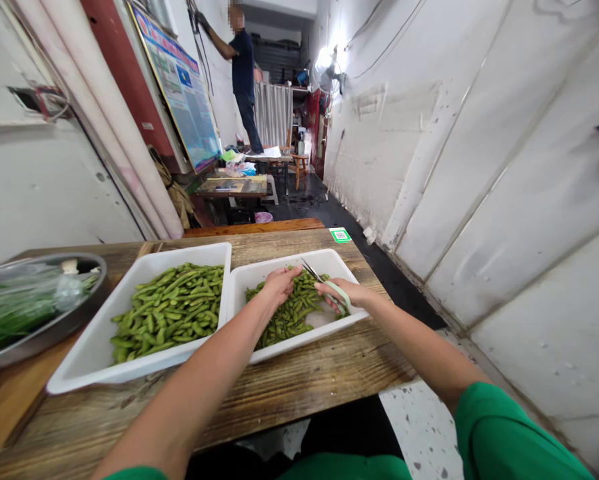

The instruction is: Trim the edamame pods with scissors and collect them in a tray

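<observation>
My right hand [352,293] grips a pair of scissors [311,269] with pale green handles, the blades pointing up and left. Close to the blade tips is my left hand [280,285], its fingers pinched together; whatever is between them is too small to make out. Both hands are over the right white tray [238,290], where green soybean pods [295,312] lie in a loose layer with part of the bottom showing. Beside it, a second white tray [86,365] holds a larger heap of green soybean pods [172,307].
A metal basin [96,293] with bagged leafy greens [19,310] stands at the left of the wooden table [324,373]. A green QR card [340,235] lies at the far corner. Further back, a person [243,63] stands on a low table near the wall.
</observation>
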A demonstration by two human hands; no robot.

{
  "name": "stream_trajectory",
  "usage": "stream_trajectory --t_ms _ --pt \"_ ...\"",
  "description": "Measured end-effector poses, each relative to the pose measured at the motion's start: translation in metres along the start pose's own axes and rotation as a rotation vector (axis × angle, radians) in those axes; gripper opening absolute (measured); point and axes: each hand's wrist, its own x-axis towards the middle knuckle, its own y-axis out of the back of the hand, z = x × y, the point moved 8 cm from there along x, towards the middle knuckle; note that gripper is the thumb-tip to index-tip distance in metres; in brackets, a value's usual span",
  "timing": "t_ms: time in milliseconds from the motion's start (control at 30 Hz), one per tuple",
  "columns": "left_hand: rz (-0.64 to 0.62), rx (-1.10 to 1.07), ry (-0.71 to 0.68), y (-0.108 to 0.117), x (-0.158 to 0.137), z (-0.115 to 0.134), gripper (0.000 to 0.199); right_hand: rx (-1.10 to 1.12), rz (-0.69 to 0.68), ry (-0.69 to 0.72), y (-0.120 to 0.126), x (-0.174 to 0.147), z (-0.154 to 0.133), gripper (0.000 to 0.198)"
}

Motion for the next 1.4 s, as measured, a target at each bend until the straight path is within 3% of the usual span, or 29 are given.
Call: stream_trajectory --t_ms 400,533,633,700,733,933,1067,1200,1400 --pt "0.006 0.069 -0.031 -0.004 0.002 -0.008 0.038 -0.027 0.078 0.001 0.006 0.000 0.002 0.041" --pt "0.115 0.259 -0.195 0.005 -0.005 0.016 0.034 -0.029 0.141 0.029 0.014 0.005 0.007 0.041" --pt "-0.099 0.400 -0.206 -0.004 -0.009 0.029 0.029 0.028 0.222 0.084 0.022 0.007 0.004 0.041" --pt "-0.287 0.591 -0.199 -0.014 -0.015 0.029 0.027 0.066 0.263 0.112 0.026 0.006 0.001 0.040" --pt "-0.318 0.686 -0.223 -0.016 -0.017 0.030 0.023 0.078 0.268 0.116 0.026 0.006 0.001 0.039" --pt "-0.306 0.936 -0.441 -0.038 -0.025 0.032 0.018 0.109 0.271 0.110 0.027 0.007 0.003 0.035" --pt "-0.439 1.095 -0.439 -0.051 -0.030 0.012 0.017 0.114 0.267 0.124 0.028 0.009 0.004 0.036" --pt "-0.517 0.976 -0.392 -0.058 -0.032 -0.004 0.017 0.103 0.267 0.138 0.028 0.008 0.002 0.035" --pt "-0.458 0.834 -0.337 -0.055 -0.028 -0.004 0.006 0.096 0.276 0.143 0.028 0.006 0.001 0.033"
